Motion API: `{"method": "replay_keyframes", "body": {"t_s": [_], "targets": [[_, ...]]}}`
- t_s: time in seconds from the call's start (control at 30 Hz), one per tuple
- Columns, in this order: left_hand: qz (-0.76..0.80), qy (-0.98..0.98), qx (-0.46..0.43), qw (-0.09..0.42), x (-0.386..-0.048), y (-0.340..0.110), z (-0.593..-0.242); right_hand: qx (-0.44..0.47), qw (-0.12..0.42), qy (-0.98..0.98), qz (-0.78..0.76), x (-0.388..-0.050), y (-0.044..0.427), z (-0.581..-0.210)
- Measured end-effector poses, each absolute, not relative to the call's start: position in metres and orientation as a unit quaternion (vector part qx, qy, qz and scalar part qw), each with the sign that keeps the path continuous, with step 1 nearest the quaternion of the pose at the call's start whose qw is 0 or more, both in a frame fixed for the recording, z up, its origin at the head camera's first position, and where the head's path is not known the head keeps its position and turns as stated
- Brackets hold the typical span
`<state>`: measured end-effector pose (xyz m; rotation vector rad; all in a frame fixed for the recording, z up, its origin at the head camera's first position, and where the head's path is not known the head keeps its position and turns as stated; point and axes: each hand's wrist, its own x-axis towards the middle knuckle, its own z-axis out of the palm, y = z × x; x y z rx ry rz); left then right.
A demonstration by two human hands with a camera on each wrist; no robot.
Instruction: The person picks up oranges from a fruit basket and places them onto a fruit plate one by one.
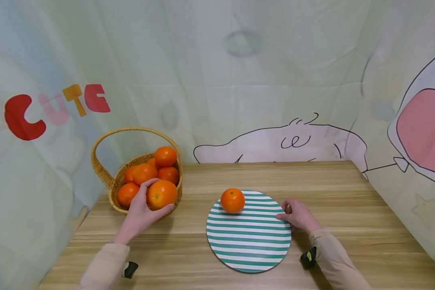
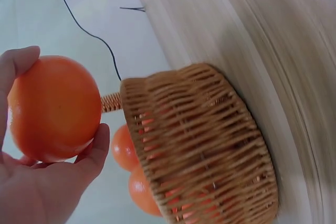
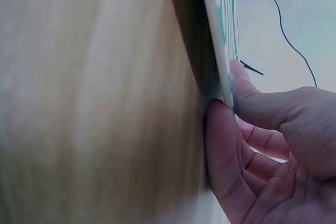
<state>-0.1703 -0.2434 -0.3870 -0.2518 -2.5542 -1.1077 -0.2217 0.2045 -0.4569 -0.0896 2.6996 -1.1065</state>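
Observation:
My left hand (image 1: 142, 213) grips a large orange (image 1: 162, 195) at the near side of a wicker basket (image 2: 202, 140). In the left wrist view, its thumb and fingers curl round this orange (image 2: 56, 107), which stands clear of the basket's rim. Several other oranges (image 1: 145, 173) are heaped inside the basket. At the right edge of a round green-and-white striped board (image 1: 251, 241), my right hand (image 1: 300, 215) pinches the rim. The right wrist view has the thumb over the board's edge (image 3: 220, 40) and a finger below it. One orange (image 1: 233, 200) sits on the board's far left part.
The basket's tall arched handle (image 1: 100, 173) rises over its left and back. Wooden tabletop (image 1: 193, 257) lies between basket and board. A printed curtain (image 1: 217, 88) stands behind the table and along both sides.

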Motion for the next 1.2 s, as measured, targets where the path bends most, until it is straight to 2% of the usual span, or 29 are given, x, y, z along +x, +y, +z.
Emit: {"method": "replay_keyframes", "body": {"t_s": [0.37,1.0,1.2], "targets": [[-0.379,-0.901,-0.123,0.173,-0.175,-0.226,-0.397,-0.028,0.109,0.918,-0.380,-0.222,0.204,-0.458],[-0.408,-0.900,-0.146,0.052,-0.179,-0.187,-0.415,-0.027,0.106,0.918,-0.382,-0.223,0.204,-0.460],[-0.403,-0.900,-0.159,0.033,-0.180,-0.179,-0.419,-0.025,0.109,0.917,-0.382,-0.223,0.205,-0.460]]}}
